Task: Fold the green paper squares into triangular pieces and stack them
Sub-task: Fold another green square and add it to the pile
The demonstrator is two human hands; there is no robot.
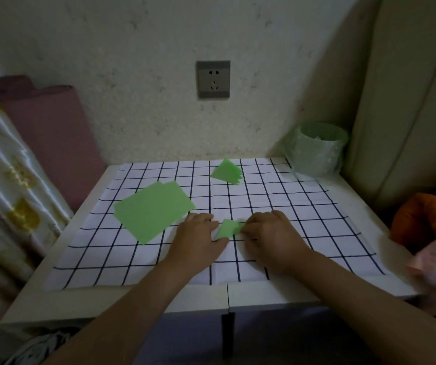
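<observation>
Left hand (198,233) and right hand (269,233) pinch a small half-folded green paper piece (228,229) by its edges (fingers lightly curled); uneven pressure could skew the crease.

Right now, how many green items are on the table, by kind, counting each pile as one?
Pile of flat squares: 1
Stack of folded triangles: 1
Part-folded piece, held by left hand and right hand: 1
Translucent green tub: 1
Total: 4

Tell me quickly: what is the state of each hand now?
Left hand: holds the small green paper piece at its left edge.
Right hand: pinches its right corner.
</observation>
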